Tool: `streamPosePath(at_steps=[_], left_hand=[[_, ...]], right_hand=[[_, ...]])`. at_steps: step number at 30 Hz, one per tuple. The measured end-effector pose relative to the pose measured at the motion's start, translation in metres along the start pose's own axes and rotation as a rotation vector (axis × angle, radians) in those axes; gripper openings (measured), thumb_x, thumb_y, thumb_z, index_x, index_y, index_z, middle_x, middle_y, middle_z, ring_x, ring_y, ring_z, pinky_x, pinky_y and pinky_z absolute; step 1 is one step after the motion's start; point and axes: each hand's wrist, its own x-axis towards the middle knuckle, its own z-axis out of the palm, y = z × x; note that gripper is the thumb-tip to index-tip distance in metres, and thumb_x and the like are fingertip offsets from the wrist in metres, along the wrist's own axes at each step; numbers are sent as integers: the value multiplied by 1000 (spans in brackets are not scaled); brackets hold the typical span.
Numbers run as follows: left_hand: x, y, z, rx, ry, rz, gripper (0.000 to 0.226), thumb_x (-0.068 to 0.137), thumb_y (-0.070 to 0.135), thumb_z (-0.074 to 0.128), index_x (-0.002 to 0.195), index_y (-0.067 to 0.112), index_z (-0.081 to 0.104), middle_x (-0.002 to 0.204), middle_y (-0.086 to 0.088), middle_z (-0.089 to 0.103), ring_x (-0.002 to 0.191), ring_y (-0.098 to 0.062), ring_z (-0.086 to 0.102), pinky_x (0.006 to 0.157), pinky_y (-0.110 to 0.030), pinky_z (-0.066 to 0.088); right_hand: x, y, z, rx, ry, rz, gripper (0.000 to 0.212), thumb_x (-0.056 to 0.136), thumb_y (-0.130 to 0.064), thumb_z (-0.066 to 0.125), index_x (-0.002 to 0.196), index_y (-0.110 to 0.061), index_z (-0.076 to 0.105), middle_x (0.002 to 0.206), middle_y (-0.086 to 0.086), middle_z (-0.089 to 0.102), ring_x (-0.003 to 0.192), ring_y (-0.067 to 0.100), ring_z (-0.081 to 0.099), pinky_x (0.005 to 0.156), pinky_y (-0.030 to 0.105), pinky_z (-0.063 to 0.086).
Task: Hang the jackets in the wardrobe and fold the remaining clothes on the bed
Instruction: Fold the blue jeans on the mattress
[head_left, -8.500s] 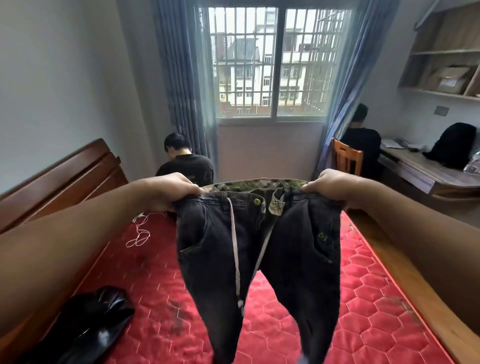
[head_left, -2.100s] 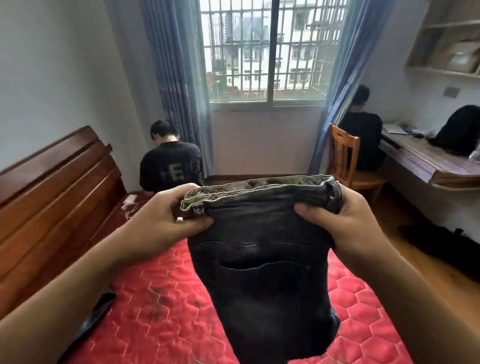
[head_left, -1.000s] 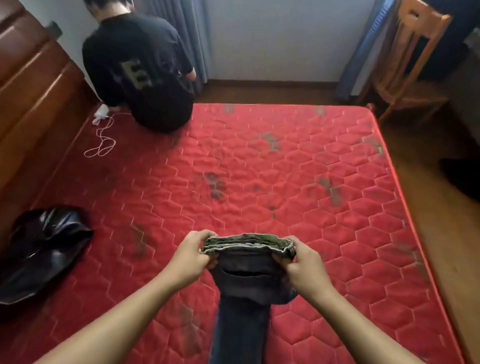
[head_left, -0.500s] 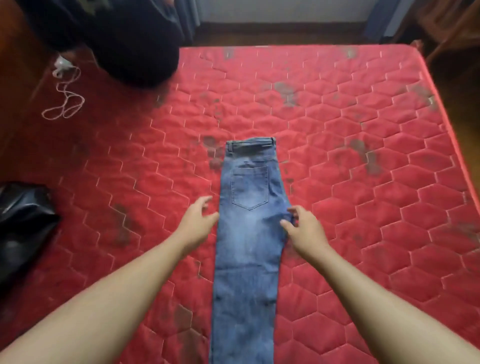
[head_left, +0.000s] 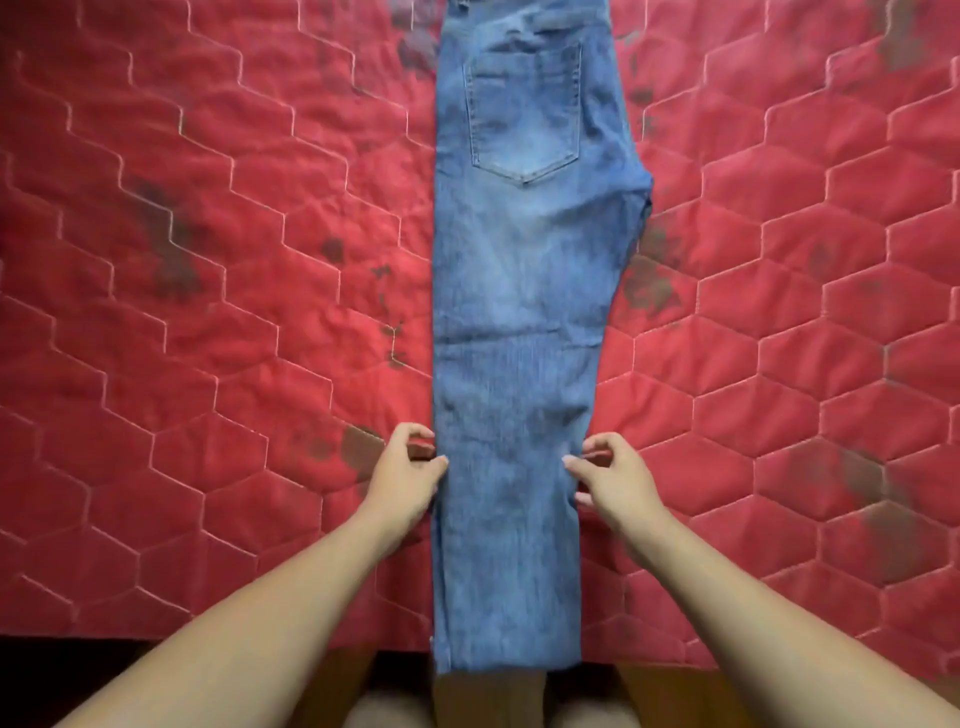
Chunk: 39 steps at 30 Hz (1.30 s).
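Two hands flank one pair of jeans (head_left: 519, 322). Left hand (head_left: 402, 480) just beside the left edge of the leg, thumb touching the denim, fingers (head_left: 415, 434) curled but loose, nothing pinched yet. Right hand (head_left: 615, 480) mirrored at the right edge, fingertips (head_left: 571, 461) touching the cloth, likewise half-curled and gripping nothing. Jeans between the two sets of fingers, already doubled lengthwise, back pocket (head_left: 524, 111) up and well beyond the fingertips, hems nearest the wrists and hanging just over the edge of the red mattress (head_left: 208, 312). Waistband out of view past the top.

Judged progress: lengthwise fold done, cloth laid flat and fairly straight. Crosswise folds not yet made. Likely next: pinch both edges at the lower leg and carry the hems up toward the pocket. No jackets, wardrobe or other clothes visible here, so no telling how much of the whole job remains.
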Motion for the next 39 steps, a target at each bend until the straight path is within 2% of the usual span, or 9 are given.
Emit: streamPosePath(at_steps=[6, 10, 15, 19, 23, 27, 29, 33, 39], left_hand=[[-16, -22, 2, -54, -43, -12, 29, 91, 0, 67, 107, 18, 52, 80, -3, 62, 55, -4, 55, 48, -14, 42], [-27, -42, 3, 6, -121, 14, 23, 87, 2, 70, 99, 17, 57, 70, 1, 52, 62, -8, 49, 52, -10, 39], [-46, -69, 5, -118, -148, 64, 46, 89, 2, 67, 118, 36, 55, 105, -4, 65, 92, -11, 68, 75, -32, 57], [-59, -94, 8, -128, -168, 32, 26, 92, 8, 68, 106, 29, 62, 115, -15, 66, 102, -33, 68, 91, -57, 56], [-79, -112, 18, -226, -153, -15, 36, 92, 10, 69, 117, 31, 54, 108, -23, 68, 90, -29, 63, 76, -50, 47], [-104, -129, 31, -319, -156, -76, 49, 93, 8, 69, 130, 31, 46, 111, -19, 72, 96, -31, 73, 74, -41, 57], [-113, -137, 34, -312, -167, -73, 43, 93, 7, 69, 129, 22, 51, 115, -15, 72, 105, -32, 72, 79, -43, 60], [-122, -152, 31, -245, -271, -103, 28, 92, 9, 70, 119, 13, 67, 117, -5, 74, 109, -26, 71, 95, -55, 55], [-134, -168, 18, -225, -362, -155, 21, 97, 19, 67, 117, 14, 71, 114, -6, 76, 106, -24, 73, 88, -49, 60]], right_hand=[[-30, 32, -2, -42, -156, -37, 17, 91, -5, 71, 104, -8, 59, 97, 21, 72, 79, 23, 65, 69, 31, 51], [-47, 58, 3, -79, -246, -23, 20, 92, -1, 68, 111, -5, 72, 105, 5, 76, 86, 11, 73, 67, 13, 53], [-63, 92, 13, -41, -261, 73, 17, 93, -9, 70, 108, -1, 74, 104, 10, 77, 94, 23, 75, 84, 35, 61], [-69, 116, 13, 21, -323, 167, 15, 93, -14, 71, 105, -5, 74, 103, 10, 78, 94, 29, 76, 81, 41, 60], [-72, 129, 9, 83, -330, 160, 20, 93, -15, 71, 109, -3, 73, 107, 13, 77, 98, 32, 74, 83, 44, 60], [-82, 137, 4, 157, -397, 80, 21, 95, -19, 68, 112, -7, 72, 107, 10, 77, 95, 27, 76, 75, 34, 59], [-88, 142, 2, 150, -452, 76, 23, 96, -23, 67, 113, -9, 72, 107, 9, 78, 96, 26, 76, 79, 35, 59], [-102, 152, -3, 88, -524, 136, 26, 98, -36, 63, 106, -12, 72, 93, 3, 79, 78, 18, 77, 53, 23, 54], [-120, 169, -2, 127, -426, 85, 38, 101, -32, 58, 95, 2, 74, 87, 11, 76, 73, 18, 72, 64, 25, 56]])
